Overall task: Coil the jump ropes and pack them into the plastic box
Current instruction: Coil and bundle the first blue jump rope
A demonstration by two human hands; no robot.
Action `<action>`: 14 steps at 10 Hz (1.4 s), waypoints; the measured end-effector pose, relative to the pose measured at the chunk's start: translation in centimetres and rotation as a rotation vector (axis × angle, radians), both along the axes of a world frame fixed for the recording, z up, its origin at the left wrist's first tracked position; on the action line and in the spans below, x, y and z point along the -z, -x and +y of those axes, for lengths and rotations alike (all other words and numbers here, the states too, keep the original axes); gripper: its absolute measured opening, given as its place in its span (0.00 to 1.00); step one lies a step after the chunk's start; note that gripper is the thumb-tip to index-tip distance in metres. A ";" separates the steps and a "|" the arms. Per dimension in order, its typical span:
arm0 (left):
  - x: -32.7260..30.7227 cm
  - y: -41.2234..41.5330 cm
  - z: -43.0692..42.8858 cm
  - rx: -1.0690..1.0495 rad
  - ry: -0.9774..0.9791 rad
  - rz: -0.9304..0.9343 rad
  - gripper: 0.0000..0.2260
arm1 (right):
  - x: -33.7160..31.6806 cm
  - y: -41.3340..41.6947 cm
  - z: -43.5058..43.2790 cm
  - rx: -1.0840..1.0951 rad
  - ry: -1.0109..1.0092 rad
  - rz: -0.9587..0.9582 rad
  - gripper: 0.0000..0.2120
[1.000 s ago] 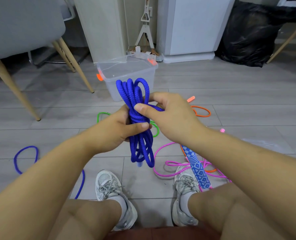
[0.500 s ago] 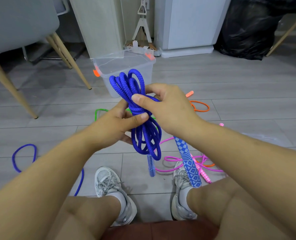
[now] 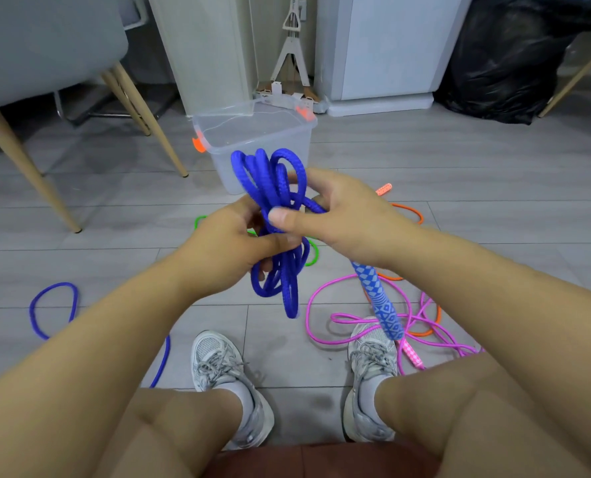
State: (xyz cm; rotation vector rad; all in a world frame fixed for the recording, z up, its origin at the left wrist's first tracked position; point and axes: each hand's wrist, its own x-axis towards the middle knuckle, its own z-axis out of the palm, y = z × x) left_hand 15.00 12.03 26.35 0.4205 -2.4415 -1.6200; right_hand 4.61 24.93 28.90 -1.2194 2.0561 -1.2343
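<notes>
the left hand (image 3: 230, 244) grips a coiled blue jump rope (image 3: 269, 181) round its middle, thumb laid across the front of the bundle and fingers curled behind it. the right hand (image 3: 345, 219) pinches a strand of the same rope that crosses the bundle just above the left thumb, its own thumb pressed flat on the front. the coil's upper loops stand up above both hands, and its lower loops hang below the left hand, clear of the floor (image 3: 459, 174). a blue patterned handle (image 3: 380, 301) hangs slanting down from under the right hand, its lower end over the right shoe (image 3: 370, 343). the clear plastic box (image 3: 230, 169) with orange latches stands open on the floor just beyond the hands, partly hidden by the coil's loops. loose on the floor lie a pink rope (image 3: 321, 294) by the right shoe, an orange rope (image 3: 412, 212) further right, a green rope (image 3: 314, 254) behind the hands, and another blue rope (image 3: 33, 312) off to the left. a black bag (image 3: 501, 63) sits at the far right.
</notes>
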 end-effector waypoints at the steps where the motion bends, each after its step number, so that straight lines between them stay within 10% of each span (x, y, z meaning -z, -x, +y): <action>1: -0.2 0.0 0.4 0.008 0.050 0.001 0.13 | -0.2 -0.2 0.0 0.000 0.033 -0.019 0.05; 7: 0.2 0.2 0.4 -0.166 0.296 -0.094 0.05 | 0.0 0.0 -0.7 0.359 0.282 -0.131 0.07; 14: 0.4 1.0 0.5 -0.082 0.153 -0.075 0.10 | -0.7 0.3 -0.4 0.387 0.295 -0.368 0.13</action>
